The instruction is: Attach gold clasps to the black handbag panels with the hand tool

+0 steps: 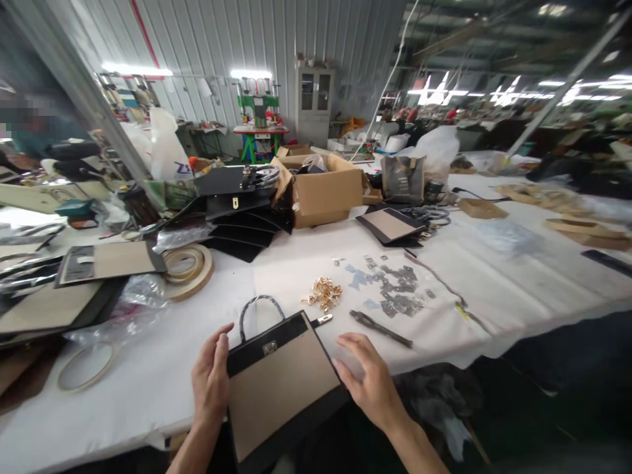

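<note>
In my head view, the bag panel (284,395) sits at six o'clock, metal plate (270,347) on; gold fittings (326,294) lie loose beyond, toward its one o'clock — right hand's (368,382) fingers spread, left hand's (211,378) grip I can't tell.

Left hand (211,385): bare white-cloth (223,301) lane ahead, between stacked tape rolls (206,275) and looped handle (261,298). Right hand (368,382): pliers-like tool (381,328) lies across the way forward, metal plates (401,303) beyond. Gold fittings pile (324,293) sits between handle and plates. Cardboard box (328,197) blocks far side.
</note>
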`<state>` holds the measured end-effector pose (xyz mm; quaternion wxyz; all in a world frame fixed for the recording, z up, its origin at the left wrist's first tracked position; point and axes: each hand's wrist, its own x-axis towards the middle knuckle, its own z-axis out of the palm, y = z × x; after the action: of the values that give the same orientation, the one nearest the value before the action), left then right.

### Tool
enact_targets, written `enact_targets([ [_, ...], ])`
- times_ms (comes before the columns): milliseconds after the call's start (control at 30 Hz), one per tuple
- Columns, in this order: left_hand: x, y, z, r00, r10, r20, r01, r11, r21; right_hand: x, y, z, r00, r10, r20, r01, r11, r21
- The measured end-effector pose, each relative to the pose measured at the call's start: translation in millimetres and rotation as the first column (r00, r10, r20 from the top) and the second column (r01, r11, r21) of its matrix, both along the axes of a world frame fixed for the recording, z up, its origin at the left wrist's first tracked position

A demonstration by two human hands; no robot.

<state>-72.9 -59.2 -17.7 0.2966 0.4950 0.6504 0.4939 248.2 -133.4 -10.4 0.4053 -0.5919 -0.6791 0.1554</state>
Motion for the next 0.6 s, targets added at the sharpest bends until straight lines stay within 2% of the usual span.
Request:
enact_targets([
  [133,2.0,-0.3,5.0,0.994,0.056,0.096,-0.054,0.998,-0.018,-35.4,-5.0,-14.2,0.998,0.007,0.060,-0.004,0.998,-0.061],
  [300,-11.3,-9.5,11.6,0.991,0.091,0.095,-0.086,0.995,-0.053,-41.4,1.8,-28.9,0.995,-0.026,0.093,0.030,0.999,-0.044],
  [467,-29.1,-29.5,12.6,0.980,-0.082,-0.180,0.062,0.992,-0.114,-45.0,1.6,-28.2,0.996,-0.044,0.072,0.047,0.998,-0.043],
  [533,-30.7,-28.7,13.2,0.973,-0.119,-0.196,0.102,0.990,-0.092,-53.7,2.9,-24.7,0.996,-0.075,0.040,0.077,0.996,-0.047],
  [600,-30.0,-19.9,13.3,0.985,-0.092,-0.145,0.080,0.993,-0.089,-64.3,7.2,-20.5,0.996,-0.091,0.018,0.092,0.994,-0.064],
])
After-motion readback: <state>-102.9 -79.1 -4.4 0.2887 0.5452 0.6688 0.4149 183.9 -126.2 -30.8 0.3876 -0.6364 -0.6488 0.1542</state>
